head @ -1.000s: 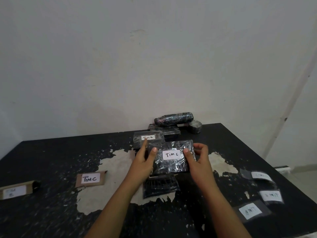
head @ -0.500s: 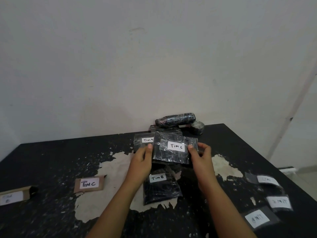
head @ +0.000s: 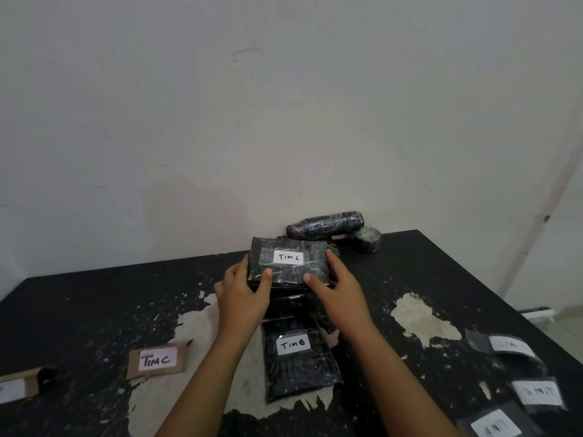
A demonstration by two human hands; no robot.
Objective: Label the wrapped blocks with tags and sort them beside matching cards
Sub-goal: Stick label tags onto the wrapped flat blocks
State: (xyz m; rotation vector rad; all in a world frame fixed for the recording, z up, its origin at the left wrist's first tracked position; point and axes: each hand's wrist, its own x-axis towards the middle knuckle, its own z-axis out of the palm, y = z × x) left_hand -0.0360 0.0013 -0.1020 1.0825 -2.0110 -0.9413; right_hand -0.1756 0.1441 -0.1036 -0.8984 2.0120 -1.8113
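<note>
Nearest, at table [head: 79, 310] edge, right of the Tim B block [head: 298, 362]: three loose tags [head: 536, 394], writing too blurred to read. Tim B block itself flat on the table, label up, long axis running away from the viewer. Left of it, well apart: brown Tim C card [head: 157, 360], flat. Farther left, at frame edge: a second card [head: 17, 387], text unreadable.

Just beyond the Tim B block: left hand [head: 243, 294] and right hand [head: 339, 291], each clasping one short end of the Tim C block [head: 288, 261], thumbs on the near face, fingers behind. Block held raised, label toward the viewer, long axis left to right; seems to sit over other dark wrapped blocks, contact not clear. Neither hand free.

Beyond that, against the wall: wrapped roll [head: 325, 224] and a small round bundle [head: 367, 239], both unlabelled as far as visible.

Judgement: label step done on this block; sorting step in hand. Matching Tim C card lies left of and nearer than the held block, on the left-hand side. Coming move likely a carry leftward and toward the viewer, passing left of the Tim B block, left hand the nearer one to lead. Risk: slick wrap slipping under a one-handed carry.
</note>
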